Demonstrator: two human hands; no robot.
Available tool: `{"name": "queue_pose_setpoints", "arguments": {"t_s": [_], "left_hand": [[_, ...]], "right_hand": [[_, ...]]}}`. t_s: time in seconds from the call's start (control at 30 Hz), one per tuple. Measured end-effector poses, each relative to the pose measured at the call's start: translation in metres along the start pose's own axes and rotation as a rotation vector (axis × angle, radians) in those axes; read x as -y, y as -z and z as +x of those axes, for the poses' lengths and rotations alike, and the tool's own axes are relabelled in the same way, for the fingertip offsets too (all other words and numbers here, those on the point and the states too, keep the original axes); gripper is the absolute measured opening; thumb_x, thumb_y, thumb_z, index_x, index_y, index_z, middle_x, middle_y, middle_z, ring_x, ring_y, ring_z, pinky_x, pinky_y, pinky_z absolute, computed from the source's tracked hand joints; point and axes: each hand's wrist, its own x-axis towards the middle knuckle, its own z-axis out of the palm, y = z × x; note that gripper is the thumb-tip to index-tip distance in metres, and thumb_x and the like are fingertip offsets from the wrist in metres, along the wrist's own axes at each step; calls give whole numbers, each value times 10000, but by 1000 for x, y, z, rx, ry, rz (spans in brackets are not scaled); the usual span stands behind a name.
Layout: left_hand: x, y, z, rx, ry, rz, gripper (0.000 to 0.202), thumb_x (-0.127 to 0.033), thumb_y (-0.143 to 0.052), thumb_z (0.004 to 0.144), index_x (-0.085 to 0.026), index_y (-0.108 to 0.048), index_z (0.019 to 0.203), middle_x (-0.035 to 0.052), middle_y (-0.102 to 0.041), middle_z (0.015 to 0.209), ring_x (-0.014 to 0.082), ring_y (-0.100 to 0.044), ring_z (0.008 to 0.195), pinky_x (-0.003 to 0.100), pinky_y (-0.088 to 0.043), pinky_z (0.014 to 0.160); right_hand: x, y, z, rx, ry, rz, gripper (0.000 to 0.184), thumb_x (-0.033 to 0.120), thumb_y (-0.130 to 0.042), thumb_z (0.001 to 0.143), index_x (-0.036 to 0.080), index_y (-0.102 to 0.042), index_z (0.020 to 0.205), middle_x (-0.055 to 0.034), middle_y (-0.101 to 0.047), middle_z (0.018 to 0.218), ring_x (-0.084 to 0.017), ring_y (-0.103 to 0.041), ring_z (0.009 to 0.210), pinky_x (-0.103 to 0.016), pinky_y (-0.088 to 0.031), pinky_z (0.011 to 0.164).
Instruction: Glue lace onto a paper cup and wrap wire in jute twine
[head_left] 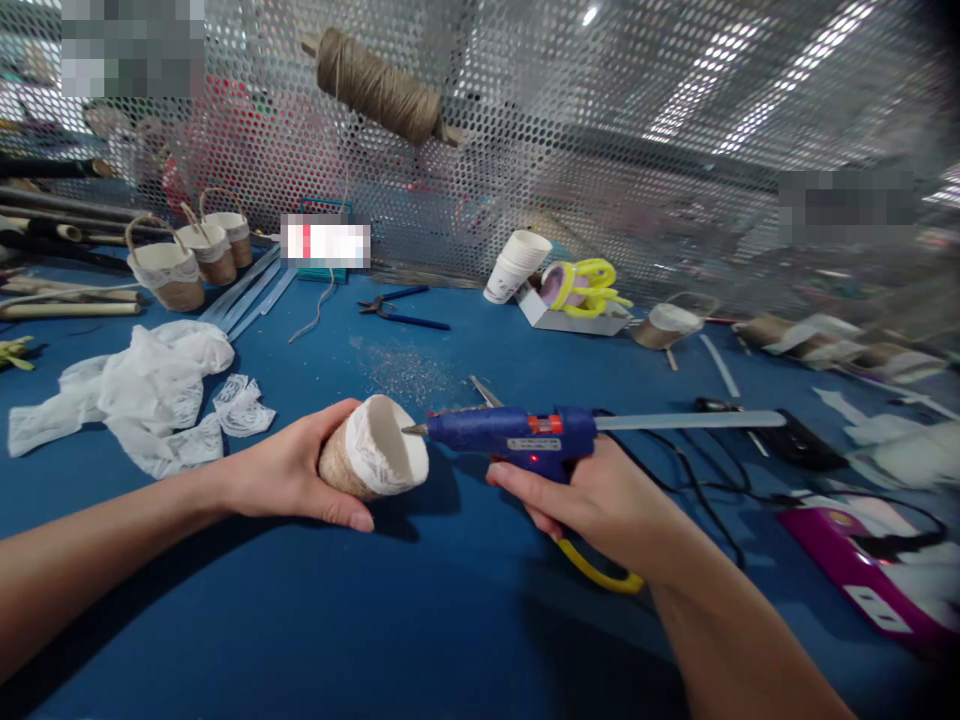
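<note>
My left hand [300, 470] is wrapped round a paper cup [367, 455] covered in brown twine, with white lace round its upper part. The cup is tilted, its mouth facing right. In my right hand [592, 490] is a blue hot glue gun [510, 430], its red light lit and a long glue stick [690, 420] sticking out of its back. The metal nozzle reaches the cup's rim; whether it touches cannot be told. Under the gun lie scissors [600, 572] with a yellow handle, partly hidden by my right hand.
White lace [150, 390] lies left. Finished-looking handled cups [169, 275] and glue sticks [259, 290] stand behind it. Pliers [405, 307], stacked paper cups [517, 265] and a twine spool [379, 85] are further back. Black cords [682, 470] run right to a purple power strip [862, 580].
</note>
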Motion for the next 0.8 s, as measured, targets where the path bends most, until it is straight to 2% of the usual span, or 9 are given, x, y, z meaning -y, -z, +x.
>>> {"name": "queue_pose_setpoints", "arguments": {"t_s": [0.17,0.37,0.47,0.67,0.8], "left_hand": [[-1,1,0,4,-26,30,650,-307,-759,583,-166,-470,1148,72,-603,1034,230,-570,929,332,-501,787],[-1,1,-1,3,-21,41,634,-312,-755,590,-168,-475,1140,63,-606,1001,222,-576,913,325,-503,783],[-1,2,-1,7,-15,50,654,-310,-754,592,-165,-452,1153,66,-599,1015,226,-569,933,328,-497,794],[-1,3,-2,-70,-96,226,661,-327,-673,688,-170,-358,1248,97,-561,1131,229,-562,972,334,-476,841],[0,2,-2,-132,-163,342,584,-327,-622,731,-181,-369,1236,102,-540,1167,241,-550,1001,355,-455,880]], "right_hand": [[1,2,0,-12,22,-9,370,453,-600,721,207,-490,466,28,-492,377,-92,-455,362,-218,-434,418],[1,6,2,35,-1,-10,303,465,-594,724,197,-568,585,42,-483,381,-95,-458,360,-218,-429,407],[-1,7,1,33,24,-18,354,479,-582,736,193,-548,530,35,-485,381,-92,-461,366,-219,-436,428],[1,6,-1,1,32,-22,380,468,-573,748,202,-519,483,31,-480,375,-96,-463,375,-229,-446,442],[1,4,0,-33,33,-36,419,463,-590,729,212,-468,416,21,-485,359,-105,-471,371,-237,-441,435]]}}
